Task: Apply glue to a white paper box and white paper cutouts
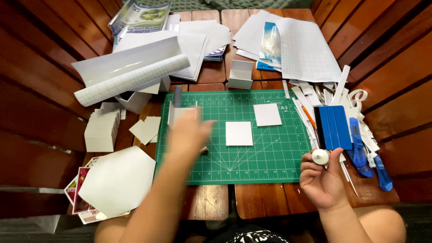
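The right hand (pixel 321 180) hangs just off the lower right corner of the green cutting mat (pixel 270 166), its fingers (pixel 310 167) curled shut around a small round white cap-like piece (pixel 320 156) pinched at its rim; it looks light, hard and smooth, so it could slip, and a hold across its edge suits it. The left hand (pixel 189 130) is over the mat's left part, blurred, so I cannot tell whether its fingers are apart or together; it is beside an upright white card piece (pixel 173 112) at the mat's upper left. Two flat white card squares (pixel 239 133) lie on the mat, one at the middle and one up and right of it; they look thin, stiff and light, best lifted by an edge. Right of the mat lie one blue squeegee (pixel 334 127) and two blue cutters (pixel 360 148). Left of the mat sit one stack of white cards (pixel 101 130) and one large white hexagon (pixel 118 180) on the wooden worktop (pixel 261 200).
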